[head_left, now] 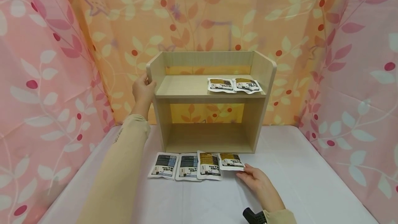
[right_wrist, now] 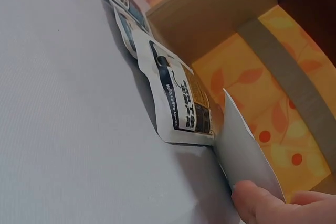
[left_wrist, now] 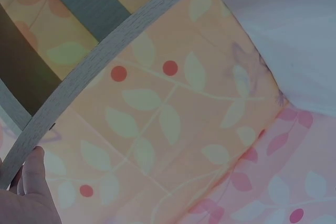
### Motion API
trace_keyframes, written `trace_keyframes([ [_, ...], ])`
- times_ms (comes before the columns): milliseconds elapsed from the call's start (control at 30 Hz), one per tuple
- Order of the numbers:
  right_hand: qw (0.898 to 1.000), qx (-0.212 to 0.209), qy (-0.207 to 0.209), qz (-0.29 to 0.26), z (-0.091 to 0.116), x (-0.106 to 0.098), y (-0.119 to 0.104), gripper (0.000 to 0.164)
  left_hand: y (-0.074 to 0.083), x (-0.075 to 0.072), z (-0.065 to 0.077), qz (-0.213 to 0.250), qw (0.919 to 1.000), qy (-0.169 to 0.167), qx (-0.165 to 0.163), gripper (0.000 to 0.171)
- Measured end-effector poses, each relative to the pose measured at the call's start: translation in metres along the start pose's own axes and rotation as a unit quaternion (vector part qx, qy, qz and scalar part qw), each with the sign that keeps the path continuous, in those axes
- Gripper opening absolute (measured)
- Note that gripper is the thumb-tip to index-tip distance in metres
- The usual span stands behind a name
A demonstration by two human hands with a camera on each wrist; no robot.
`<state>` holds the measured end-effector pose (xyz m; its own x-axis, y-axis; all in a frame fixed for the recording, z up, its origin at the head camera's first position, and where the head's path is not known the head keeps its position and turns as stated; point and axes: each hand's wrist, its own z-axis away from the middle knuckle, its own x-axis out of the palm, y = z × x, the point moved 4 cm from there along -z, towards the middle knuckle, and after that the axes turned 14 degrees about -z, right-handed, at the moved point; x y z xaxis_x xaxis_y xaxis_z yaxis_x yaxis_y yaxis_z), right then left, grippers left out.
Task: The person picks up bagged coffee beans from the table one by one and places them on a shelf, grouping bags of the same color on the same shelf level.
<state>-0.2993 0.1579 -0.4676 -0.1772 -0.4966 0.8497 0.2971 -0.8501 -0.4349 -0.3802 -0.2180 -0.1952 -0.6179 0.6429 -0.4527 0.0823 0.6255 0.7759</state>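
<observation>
My left hand grips the front edge of the left side panel of a small pale wooden shelf. In the left wrist view, fingers and thumb of the left hand wrap that panel's edge. Low at the right, my right hand pinches the corner of a white coffee packet with a brown-gold label. Seen from the right wrist, this coffee packet is tilted up, plain back showing, between thumb and fingers of the right hand. Beside it lies another gold-labelled coffee packet.
Two blue-labelled packets continue the row leftward, in front of the shelf's base. Two gold-labelled packets lie side by side on the right of the upper board. Floral curtains surround the white-covered table at the back and sides.
</observation>
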Motion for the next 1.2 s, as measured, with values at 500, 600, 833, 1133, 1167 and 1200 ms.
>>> trace_keyframes([
  [500, 0.992, 0.006, 0.020, -0.121, -0.009, 0.007, 0.005, 0.063, 0.000, 0.000, 0.001, 0.000, 1.0000, 0.002, -0.001, 0.032],
  [600, 0.991, 0.009, 0.021, -0.130, -0.009, 0.007, 0.006, 0.062, 0.000, 0.000, 0.002, -0.001, 1.0000, 0.004, -0.001, 0.032],
  [833, 0.990, 0.009, 0.020, -0.140, -0.003, 0.008, 0.003, 0.061, 0.001, 0.001, 0.002, 0.001, 1.0000, 0.001, 0.001, 0.035],
  [1133, 0.993, 0.015, -0.022, -0.119, 0.011, 0.020, -0.004, 0.057, 0.001, 0.000, 0.003, -0.004, 1.0000, 0.000, 0.003, 0.039],
  [1167, 0.993, 0.016, -0.028, -0.112, 0.012, 0.022, -0.005, 0.057, 0.001, -0.001, 0.003, -0.002, 1.0000, -0.003, 0.001, 0.040],
  [1200, 0.993, 0.017, -0.034, -0.108, 0.014, 0.024, -0.005, 0.057, 0.001, -0.001, 0.003, 0.000, 1.0000, -0.007, 0.000, 0.042],
])
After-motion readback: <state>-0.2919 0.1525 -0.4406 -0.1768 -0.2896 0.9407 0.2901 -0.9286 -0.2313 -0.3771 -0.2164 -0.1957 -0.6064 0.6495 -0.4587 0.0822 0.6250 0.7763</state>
